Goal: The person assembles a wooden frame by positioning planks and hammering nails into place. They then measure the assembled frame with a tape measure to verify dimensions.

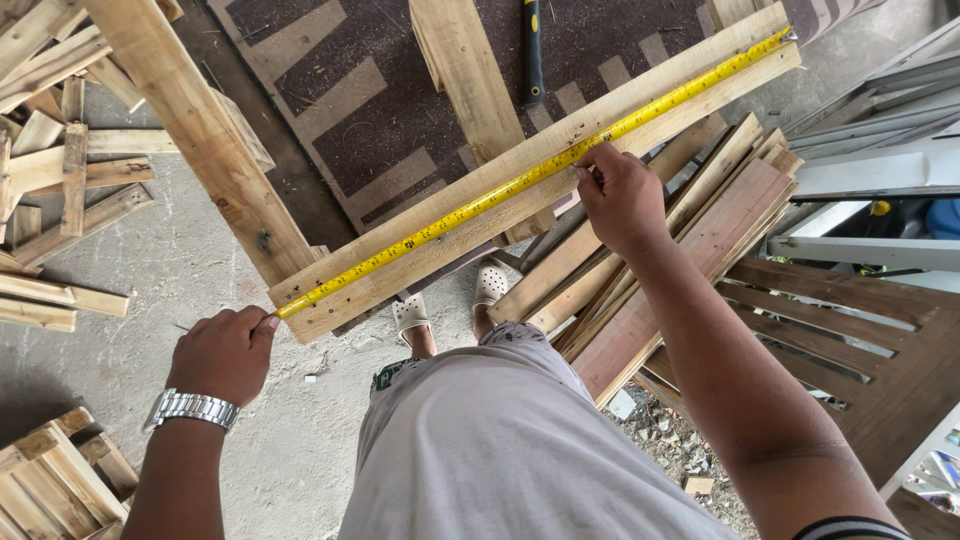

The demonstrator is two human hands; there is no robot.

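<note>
Fingers (pixel 262 327) of the left hand (pixel 222 352) are curling shut around what looks like the tape measure's case, hidden inside the fist, at the seven o'clock end of the wooden plank (pixel 480 205). A metal wristwatch (pixel 190 408) is sitting on that wrist. Up toward two o'clock, the right hand (pixel 622 200) is pressing down near the plank's middle, its fingertips pinched at the yellow tape measure blade (pixel 520 182); whether they are holding a pencil or only pinning the tape I cannot tell.

Judging by the layout, the measuring is well along: the tape is lying stretched the full length of the plank, its hook caught over the far end near one o'clock, and the right hand is sitting at one spot on the scale. No cut is showing on the plank.

Beneath it, a stack of boards (pixel 690 240) is leaning at three o'clock. Farther off, at twelve o'clock, a hammer (pixel 533 50) is lying on a patterned mat (pixel 360 110).
</note>
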